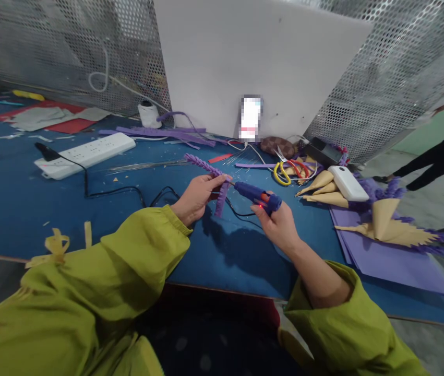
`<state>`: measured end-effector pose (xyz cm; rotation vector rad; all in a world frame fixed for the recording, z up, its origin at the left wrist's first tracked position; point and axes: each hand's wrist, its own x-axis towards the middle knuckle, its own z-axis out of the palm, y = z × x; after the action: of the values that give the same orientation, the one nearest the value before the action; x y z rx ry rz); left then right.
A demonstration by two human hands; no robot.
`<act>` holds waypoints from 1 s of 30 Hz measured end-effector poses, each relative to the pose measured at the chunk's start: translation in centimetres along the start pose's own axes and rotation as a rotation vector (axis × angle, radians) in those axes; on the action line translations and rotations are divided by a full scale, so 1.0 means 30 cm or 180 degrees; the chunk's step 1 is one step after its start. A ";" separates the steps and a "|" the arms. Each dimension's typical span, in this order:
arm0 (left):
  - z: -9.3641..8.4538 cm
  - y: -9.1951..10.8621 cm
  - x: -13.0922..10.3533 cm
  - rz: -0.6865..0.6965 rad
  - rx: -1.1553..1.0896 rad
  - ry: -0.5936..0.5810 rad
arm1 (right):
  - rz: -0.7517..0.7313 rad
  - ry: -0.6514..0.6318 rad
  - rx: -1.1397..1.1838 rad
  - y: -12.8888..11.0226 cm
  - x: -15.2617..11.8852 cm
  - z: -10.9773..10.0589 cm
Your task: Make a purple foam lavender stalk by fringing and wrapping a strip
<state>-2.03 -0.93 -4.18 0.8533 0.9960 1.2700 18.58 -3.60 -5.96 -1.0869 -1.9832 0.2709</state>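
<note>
My left hand (198,197) pinches a purple paper flower stem (204,164), its fringed spike pointing to the upper left. A fringed purple paper strip (220,202) hangs down from the stem beside my fingertips. In my right hand (278,224) is a blue hot glue gun (253,193), with a red light glowing near its handle. Its nozzle points left and meets the strip close to my left fingertips; whether glue is coming out is too small to see. The gun's black cord runs left across the blue table.
A white power strip (86,155) lies at the left. At the back are purple paper strips (163,134), a propped phone (250,118) and scissors (282,169). Wrapped purple paper flowers (394,230) rest on purple sheets (386,266) at right. A person's legs (433,154) show beyond.
</note>
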 end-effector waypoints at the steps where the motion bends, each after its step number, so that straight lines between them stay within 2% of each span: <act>1: 0.000 -0.001 0.000 0.0004 0.0008 0.0002 | 0.0001 0.0002 -0.0011 0.001 0.000 0.000; 30: -0.010 -0.020 0.015 0.0039 0.0102 0.0038 | 0.0026 -0.0108 -0.0149 -0.014 -0.006 -0.006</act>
<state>-2.08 -0.58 -4.91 0.8786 1.0246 1.2737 18.50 -4.02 -5.73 -1.1273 -2.0247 0.2498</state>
